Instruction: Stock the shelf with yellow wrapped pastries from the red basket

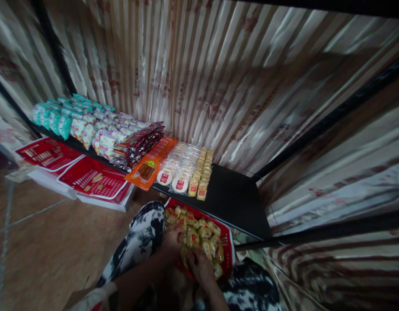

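Observation:
A red plastic basket [230, 252] rests on my lap, full of small yellow-wrapped snack packs [204, 235]. My left hand [173, 241] reaches into the basket's near left side, its fingers curled down among the packs. Beside it my right hand [199, 264] lies on the packs at the near edge, fingers bent round some of them. Just beyond the basket, a black shelf [233, 196] holds a neat row of the same yellow packs [201, 175] next to round white packs [178, 170].
Farther left on the shelf lie orange packs [152, 164], dark red packs [139, 147], white-and-red packs [102, 136] and teal packs [58, 116]. Red baskets [92, 179] sit below on white boxes. Corrugated metal walls close in behind and right; brown floor lies left.

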